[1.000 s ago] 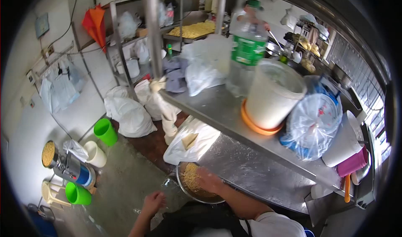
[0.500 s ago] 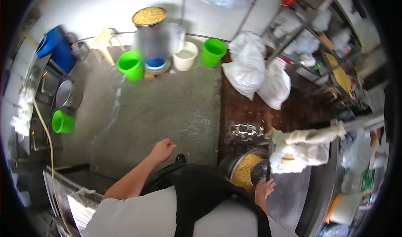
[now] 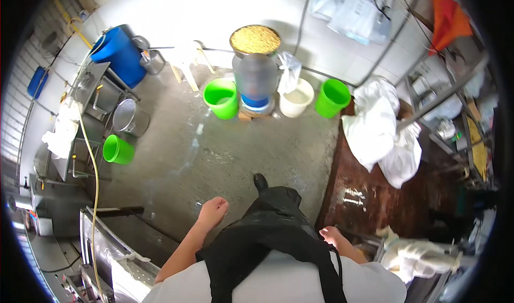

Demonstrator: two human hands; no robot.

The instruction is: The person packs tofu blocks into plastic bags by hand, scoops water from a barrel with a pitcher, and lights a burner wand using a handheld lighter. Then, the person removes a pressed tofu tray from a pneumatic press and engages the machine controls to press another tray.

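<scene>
Well left of the machine (image 3: 254, 78), a blue barrel (image 3: 122, 59) is standing near the wall, probably to keep it out of the way. Right of the machine, white sacks (image 3: 369, 131) are slumping on a reddish-brown stretch of floor (image 3: 334, 193), perhaps being kept off the grey part. The machine is standing against the wall, its middle too blurred to read. On its near side, a black apron (image 3: 267, 222) is covering the person's front, likely guarding the clothes. Atop the machine, a wide pan (image 3: 232, 42) is holding yellow grain (image 3: 256, 38), apparently set high so it can feed downward. A green bucket (image 3: 220, 100) is standing just left of the machine and a white bucket (image 3: 296, 100) just right, seemingly for handy filling. On the machine's near side, the left hand (image 3: 213, 212) is curling loosely, seemingly empty, nearest the apron; the right hand (image 3: 332, 235) is hanging opposite, its grip impossible to tell.
</scene>
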